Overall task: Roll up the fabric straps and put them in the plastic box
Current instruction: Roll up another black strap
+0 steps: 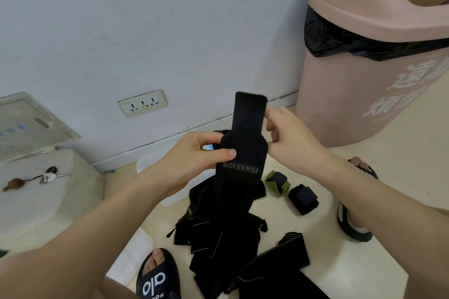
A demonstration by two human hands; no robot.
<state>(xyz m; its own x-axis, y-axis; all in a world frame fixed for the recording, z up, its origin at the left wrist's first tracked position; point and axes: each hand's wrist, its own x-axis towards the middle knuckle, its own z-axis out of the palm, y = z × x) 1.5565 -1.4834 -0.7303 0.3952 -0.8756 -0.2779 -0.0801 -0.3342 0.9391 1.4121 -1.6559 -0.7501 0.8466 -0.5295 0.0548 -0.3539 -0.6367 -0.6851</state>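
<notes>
I hold a black fabric strap (245, 143) marked BOKEERSI upright in the middle of the view. My left hand (194, 160) grips its rolled middle, thumb in front. My right hand (289, 133) pinches the strap's right edge with its fingertips. The strap's lower part hangs down into a heap of loose black straps (218, 238) on the floor. Two rolled straps lie to the right, one with green trim (277, 182), one black (303, 198). A translucent plastic box (150, 165) sits on the floor behind my left hand, mostly hidden.
A pink waste bin (364, 68) with a black liner stands at the right against the wall. A white seat with keys (49, 176) is at the left. My feet in black slides (158, 277) rest beside the heap. A wall socket (142, 103) is behind.
</notes>
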